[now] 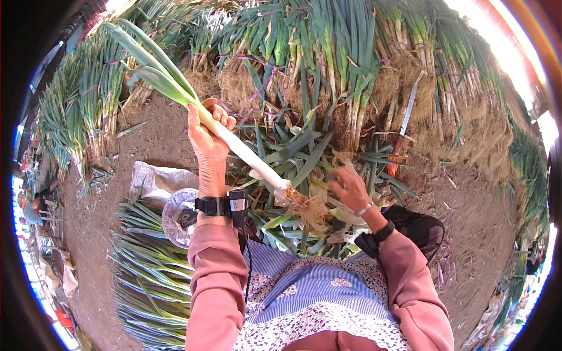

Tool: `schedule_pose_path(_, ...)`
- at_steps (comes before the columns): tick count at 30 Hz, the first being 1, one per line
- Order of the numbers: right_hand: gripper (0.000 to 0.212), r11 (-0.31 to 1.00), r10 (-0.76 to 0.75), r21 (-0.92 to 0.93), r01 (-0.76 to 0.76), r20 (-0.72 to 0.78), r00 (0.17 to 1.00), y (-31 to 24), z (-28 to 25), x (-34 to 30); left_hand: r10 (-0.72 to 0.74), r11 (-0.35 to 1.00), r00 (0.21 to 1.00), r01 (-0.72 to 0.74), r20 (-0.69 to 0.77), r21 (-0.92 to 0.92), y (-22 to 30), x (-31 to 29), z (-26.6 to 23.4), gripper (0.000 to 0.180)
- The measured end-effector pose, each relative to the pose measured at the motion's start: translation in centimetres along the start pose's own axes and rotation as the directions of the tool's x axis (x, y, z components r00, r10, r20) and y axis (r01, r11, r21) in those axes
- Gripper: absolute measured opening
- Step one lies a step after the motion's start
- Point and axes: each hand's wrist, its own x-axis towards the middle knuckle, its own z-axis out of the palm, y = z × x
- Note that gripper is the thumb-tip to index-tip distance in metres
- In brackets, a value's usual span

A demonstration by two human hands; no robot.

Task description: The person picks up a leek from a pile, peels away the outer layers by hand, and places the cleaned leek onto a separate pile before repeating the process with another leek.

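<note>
Leek (246, 153) is up at a slant above a pile of loose leaves (298, 157), roots (311, 212) at its near right end. Left hand (211, 130) is wrapped around the shank just below the green. Right hand (349, 188) is right of the leek, near the root end but apart from it; fingers half curled and blurred, can't tell if they pinch a leaf scrap. Step in hand, my read: working the outer skin at the root end. Next move calls for a steady left grip and right fingers brought to the shank. Knife (408, 111) lies well right of the leek, untouched. Tied leek bundles (351, 50) stand beyond the leek; a laid-out row of leeks (146, 272) is left and nearer.
</note>
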Motion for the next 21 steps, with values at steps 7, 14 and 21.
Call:
schedule_pose_path(7,0.04,0.743,-0.191,0.666,-0.056,0.292,0.937,-11.9,1.0,7.5,-0.152,0.983,0.957,0.172,0.249,-0.061,-0.8,-0.1,0.7,0.06)
schedule_pose_path(14,0.055,0.641,-0.322,0.744,-0.187,0.483,0.814,-9.7,3.9,6.1,-0.163,0.978,0.946,0.193,0.281,-0.083,-1.2,0.1,1.1,0.061)
schedule_pose_path(21,0.036,0.577,-0.245,0.789,-0.212,0.415,0.876,-10.2,2.6,2.0,-0.136,0.965,0.949,0.192,0.283,-0.18,-0.5,0.8,0.0,0.061)
